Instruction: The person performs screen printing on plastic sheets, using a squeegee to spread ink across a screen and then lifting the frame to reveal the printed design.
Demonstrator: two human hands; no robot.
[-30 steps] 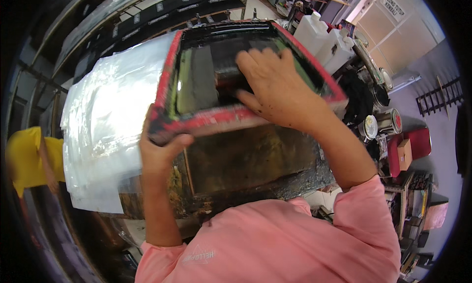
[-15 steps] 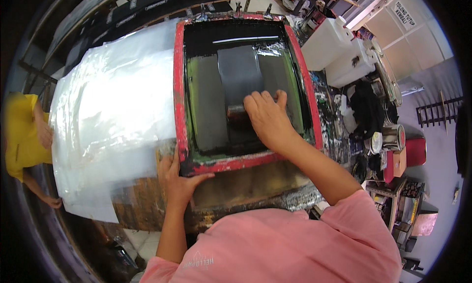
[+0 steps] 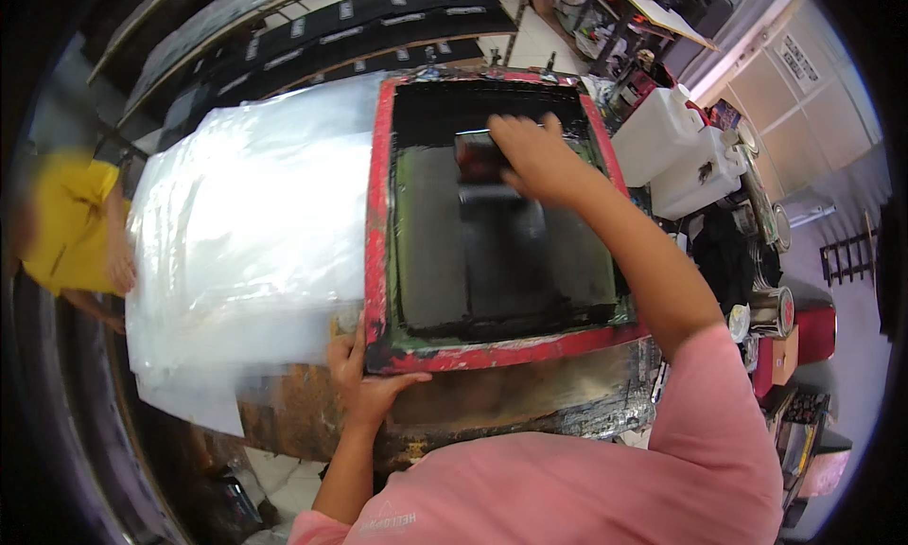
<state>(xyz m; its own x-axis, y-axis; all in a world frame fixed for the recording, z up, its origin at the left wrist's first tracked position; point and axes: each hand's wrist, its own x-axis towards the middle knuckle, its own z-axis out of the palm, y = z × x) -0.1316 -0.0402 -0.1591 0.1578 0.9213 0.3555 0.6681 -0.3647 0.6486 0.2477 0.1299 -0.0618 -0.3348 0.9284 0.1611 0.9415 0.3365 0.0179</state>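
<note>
A red-edged screen printing frame (image 3: 492,358) lies on the worktable, its dark mesh (image 3: 430,252) bordered by green and black ink. My right hand (image 3: 541,157) is closed around a squeegee (image 3: 480,157) near the far end of the mesh. The squeegee's brownish handle sticks out left of my fingers; its blade is blurred. Behind it, a dark, glossy strip runs down the mesh toward me. My left hand (image 3: 365,386) grips the frame's near-left corner, thumb along the near bar and fingers against the left bar.
Clear plastic sheeting (image 3: 246,233) covers the table's left part. At the far left stands a person in yellow (image 3: 76,228). White jerrycans (image 3: 657,133) and a metal can (image 3: 771,310) stand to the right. Racks with black fabric pieces (image 3: 359,29) are beyond the table.
My right hand has moved the squeegee from the middle of the mesh toward its far end. My left hand stays at the frame's corner. The whole view has shifted slightly.
</note>
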